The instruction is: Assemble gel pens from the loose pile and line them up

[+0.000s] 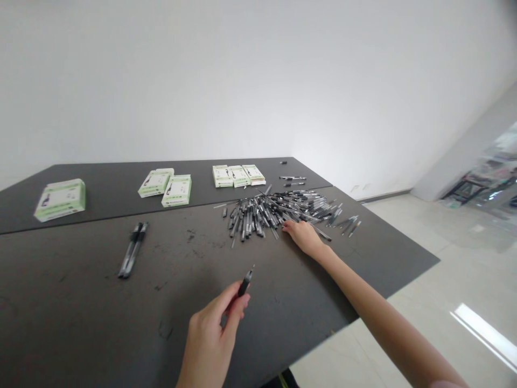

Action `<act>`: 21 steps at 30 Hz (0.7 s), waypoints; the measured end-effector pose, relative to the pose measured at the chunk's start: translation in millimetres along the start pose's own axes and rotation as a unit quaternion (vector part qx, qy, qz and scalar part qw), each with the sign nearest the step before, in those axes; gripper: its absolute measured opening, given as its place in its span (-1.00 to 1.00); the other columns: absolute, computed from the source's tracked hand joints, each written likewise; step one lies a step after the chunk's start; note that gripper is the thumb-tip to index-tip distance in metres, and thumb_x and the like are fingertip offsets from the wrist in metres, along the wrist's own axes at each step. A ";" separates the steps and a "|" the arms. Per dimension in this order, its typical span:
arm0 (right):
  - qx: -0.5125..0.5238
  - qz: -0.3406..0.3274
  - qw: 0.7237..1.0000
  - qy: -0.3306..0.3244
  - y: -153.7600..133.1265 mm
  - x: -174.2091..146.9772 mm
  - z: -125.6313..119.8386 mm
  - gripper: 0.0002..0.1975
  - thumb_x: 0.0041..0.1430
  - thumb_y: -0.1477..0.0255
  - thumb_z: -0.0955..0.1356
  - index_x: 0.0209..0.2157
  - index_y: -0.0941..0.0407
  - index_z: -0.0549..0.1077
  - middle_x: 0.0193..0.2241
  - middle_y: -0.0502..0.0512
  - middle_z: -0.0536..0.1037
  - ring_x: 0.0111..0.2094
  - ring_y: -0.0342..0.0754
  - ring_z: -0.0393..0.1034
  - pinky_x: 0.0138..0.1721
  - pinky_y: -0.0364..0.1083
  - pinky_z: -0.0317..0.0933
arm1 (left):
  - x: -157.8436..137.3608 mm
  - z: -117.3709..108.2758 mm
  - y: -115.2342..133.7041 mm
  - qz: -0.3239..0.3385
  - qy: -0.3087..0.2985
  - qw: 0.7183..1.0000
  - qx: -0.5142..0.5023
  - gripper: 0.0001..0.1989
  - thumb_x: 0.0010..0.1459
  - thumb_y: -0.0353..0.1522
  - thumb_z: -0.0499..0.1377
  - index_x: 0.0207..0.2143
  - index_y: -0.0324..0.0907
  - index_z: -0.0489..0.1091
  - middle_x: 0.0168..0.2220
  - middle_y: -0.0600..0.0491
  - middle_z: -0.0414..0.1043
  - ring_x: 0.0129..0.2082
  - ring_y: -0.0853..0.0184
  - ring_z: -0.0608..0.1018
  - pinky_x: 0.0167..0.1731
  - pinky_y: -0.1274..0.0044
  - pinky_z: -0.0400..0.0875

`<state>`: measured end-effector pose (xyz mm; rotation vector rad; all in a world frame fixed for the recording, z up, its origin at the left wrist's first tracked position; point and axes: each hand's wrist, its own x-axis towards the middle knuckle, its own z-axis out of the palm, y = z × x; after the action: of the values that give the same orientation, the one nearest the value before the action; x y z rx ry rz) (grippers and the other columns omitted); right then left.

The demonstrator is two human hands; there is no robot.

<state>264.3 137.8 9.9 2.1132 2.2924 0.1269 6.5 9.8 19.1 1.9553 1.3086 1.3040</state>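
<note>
In the left hand [218, 326], nearest the camera, pinching a pen [244, 284] snugly between thumb and fingers, bare tip angled up and away. Farther out, with the right hand [304, 235], reaching to the near edge of a heap of pens and pen parts [262, 213]; impossible to tell whether gripping anything there. Apparently at the picking stage, now calling for singling out one piece without dragging neighbours. Leftward on the dark table [81, 312], two pens [137, 248] side by side; beyond, green-and-white boxes [177, 189] in small groups

Tilted black pen [244, 284], tip upward
</note>
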 end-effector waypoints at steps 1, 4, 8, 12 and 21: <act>0.004 0.000 1.000 0.001 -0.2 0.0 -0.1 -0.70 0.29 0.33 0.13 -0.11 0.11 0.39 -0.36 0.19 0.56 -0.26 0.04 0.47 -0.29 -0.12 0.20 | 0.1 -0.2 -0.1 0.005 -0.001 1.000 0.005 -0.84 0.13 -0.34 0.11 -0.25 -0.13 0.45 -0.50 0.21 0.55 -0.62 0.56 0.53 -0.54 0.82 0.40; 0.014 0.000 1.000 0.009 -1.7 -0.7 -0.2 -0.71 0.28 0.34 0.15 -0.13 0.12 0.40 -0.37 0.21 0.56 -0.27 0.06 0.47 -0.31 -0.11 0.20 | 0.4 -1.3 -1.5 0.032 0.002 0.999 0.034 -0.82 0.16 -0.34 0.08 -0.23 -0.16 0.44 -0.44 0.16 0.57 -0.57 0.53 0.55 -0.50 0.80 0.42; 0.031 -0.003 0.999 0.023 -4.1 -2.4 -0.5 -0.73 0.27 0.39 0.15 -0.18 0.14 0.42 -0.41 0.23 0.55 -0.33 0.08 0.47 -0.35 -0.09 0.19 | 0.9 -4.3 -4.6 0.076 0.029 0.993 0.090 -0.77 0.21 -0.34 0.02 -0.19 -0.21 0.41 -0.33 0.06 0.56 -0.46 0.48 0.58 -0.41 0.74 0.45; 0.066 -0.014 0.997 0.042 -5.0 -9.1 -3.2 -0.74 0.26 0.40 0.16 -0.19 0.15 0.43 -0.47 0.21 0.54 -0.39 0.07 0.45 -0.37 -0.09 0.17 | 0.8 -10.3 -8.3 0.104 0.055 0.982 0.151 -0.76 0.24 -0.35 -0.02 -0.15 -0.22 0.38 -0.33 0.02 0.53 -0.40 0.43 0.58 -0.38 0.66 0.45; 0.309 -0.161 0.936 0.042 -62.3 -61.1 -46.7 -0.72 0.29 0.29 0.14 -0.24 0.14 0.38 -0.70 -0.12 0.27 -0.67 -0.22 0.16 -0.55 -0.25 0.03 | 2.9 -35.2 -10.0 0.150 0.016 0.968 0.202 -0.76 0.25 -0.34 -0.02 -0.09 -0.17 0.33 -0.36 0.06 0.49 -0.45 0.44 0.56 -0.46 0.65 0.38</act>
<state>204.1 69.9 49.3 1.9066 2.9845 -0.5980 -28.9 12.3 28.7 2.5021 1.4227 1.2802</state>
